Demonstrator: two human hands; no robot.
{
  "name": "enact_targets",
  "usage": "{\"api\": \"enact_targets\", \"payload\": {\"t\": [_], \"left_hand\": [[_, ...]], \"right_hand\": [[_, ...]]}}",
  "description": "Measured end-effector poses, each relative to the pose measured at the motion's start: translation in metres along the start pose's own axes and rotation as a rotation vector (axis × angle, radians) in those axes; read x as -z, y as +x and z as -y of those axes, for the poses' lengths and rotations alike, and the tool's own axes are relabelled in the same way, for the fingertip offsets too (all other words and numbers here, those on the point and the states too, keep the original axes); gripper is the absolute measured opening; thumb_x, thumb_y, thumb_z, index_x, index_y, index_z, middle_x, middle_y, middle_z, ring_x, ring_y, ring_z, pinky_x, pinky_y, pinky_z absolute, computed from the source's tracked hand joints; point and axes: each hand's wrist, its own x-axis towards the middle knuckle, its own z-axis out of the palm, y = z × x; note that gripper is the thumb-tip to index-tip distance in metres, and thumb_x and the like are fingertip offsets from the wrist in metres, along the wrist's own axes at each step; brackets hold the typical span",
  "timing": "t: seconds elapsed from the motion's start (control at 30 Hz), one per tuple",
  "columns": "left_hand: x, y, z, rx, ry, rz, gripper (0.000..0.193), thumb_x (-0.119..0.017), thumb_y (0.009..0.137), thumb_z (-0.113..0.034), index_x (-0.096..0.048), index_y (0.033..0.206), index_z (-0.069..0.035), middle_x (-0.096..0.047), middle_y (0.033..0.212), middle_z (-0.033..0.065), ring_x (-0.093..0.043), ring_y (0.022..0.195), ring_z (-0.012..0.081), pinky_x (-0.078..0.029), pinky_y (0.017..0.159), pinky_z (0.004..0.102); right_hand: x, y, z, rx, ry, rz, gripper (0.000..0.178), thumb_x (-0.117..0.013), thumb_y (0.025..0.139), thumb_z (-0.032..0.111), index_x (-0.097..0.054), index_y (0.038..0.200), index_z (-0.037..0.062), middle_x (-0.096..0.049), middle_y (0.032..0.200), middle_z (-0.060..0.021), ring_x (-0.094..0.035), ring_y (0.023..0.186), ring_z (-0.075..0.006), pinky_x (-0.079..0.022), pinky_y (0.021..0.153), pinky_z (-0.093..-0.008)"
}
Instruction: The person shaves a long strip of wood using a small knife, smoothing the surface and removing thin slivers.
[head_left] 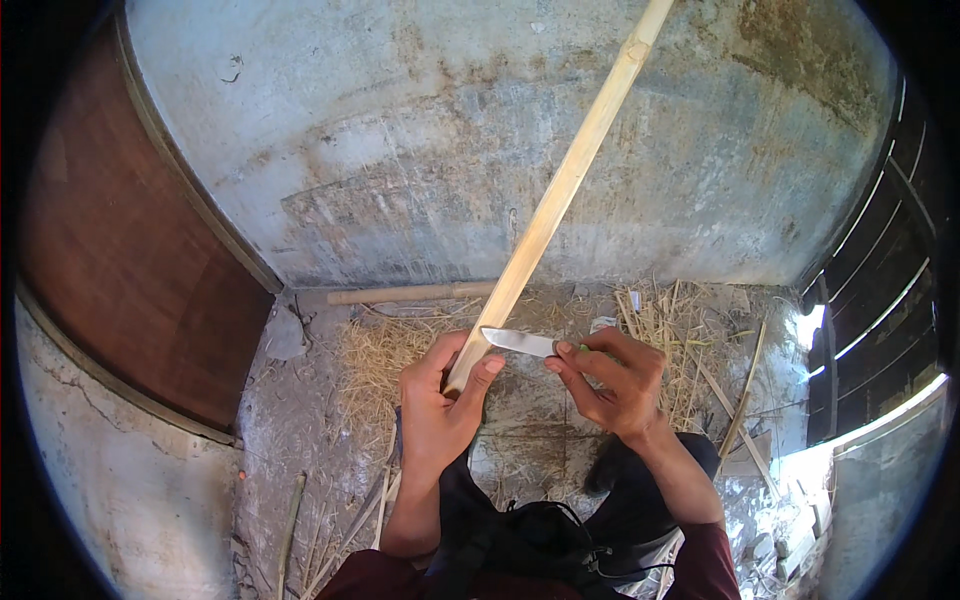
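A long, pale split bamboo strip (560,190) slants up and away to the right, passing the top edge of the head view. Near its lower end my left hand (440,400) is closed around it, thumb along the right side. My right hand (615,380) grips a knife (520,342), whose handle is mostly hidden in the fingers. The blade points left, and its tip meets the strip's face just above my left thumb.
Curly pale shavings (385,365) lie on the floor. A bamboo pole (410,294) rests along the base of the stained wall (400,190). Thin sticks (745,400) are scattered at right, near a dark slatted panel (880,270). A brown door (130,230) stands at left.
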Motion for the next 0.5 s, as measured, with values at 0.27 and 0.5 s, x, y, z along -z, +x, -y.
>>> {"api": "enact_targets", "payload": {"t": [0.27,0.5], "left_hand": [[0.0024,-0.0012,0.0024,0.055,-0.023,0.007,0.016,-0.080,0.101,-0.011,-0.073,0.110,0.001,-0.062,0.076,-0.0044,-0.049,0.069,0.0018,-0.036,0.058,0.0219],[0.0034,-0.0021,0.0043,0.039,-0.080,0.017,0.019,-0.077,0.103,-0.012,-0.071,0.116,0.001,-0.060,0.075,-0.0053,-0.049,0.068,0.0016,-0.036,0.058,0.0214]], "right_hand": [[-0.0005,-0.0010,-0.0026,0.051,0.026,0.041,0.023,-0.095,0.079,0.020,-0.081,0.097,0.0151,-0.066,0.076,-0.0022,-0.063,0.055,-0.0169,-0.045,0.047,-0.0328],[-0.0009,0.0003,-0.0013,0.052,0.008,0.021,0.023,-0.095,0.078,0.021,-0.082,0.096,0.0157,-0.065,0.075,-0.0011,-0.063,0.056,-0.0168,-0.045,0.047,-0.0325]]}}
